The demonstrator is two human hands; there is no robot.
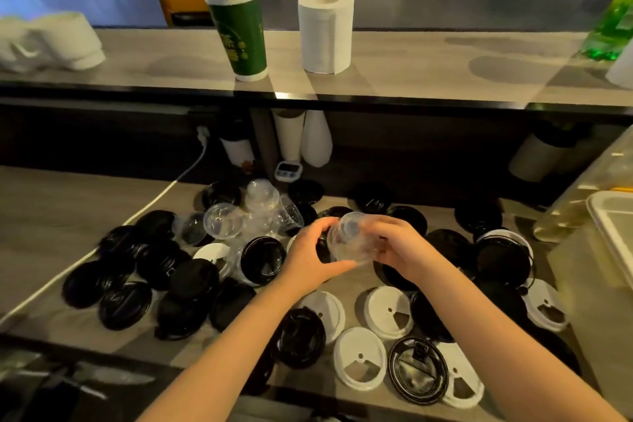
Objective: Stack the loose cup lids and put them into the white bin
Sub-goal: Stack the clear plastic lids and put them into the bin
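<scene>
- White lids (388, 312): five lie flat and plain in front of me, and two more are half buried.
- Black lids (125, 305): more than twenty, overlapping too much to count exactly.
- Loose clear lids (222, 220): at least four in a heap.
- One stack of clear lids (349, 245), gripped by my left hand (311, 257) and right hand (394, 243).
- One white bin (606, 212).
- One paper roll (325, 32).
- One green cup stack (239, 24).
</scene>
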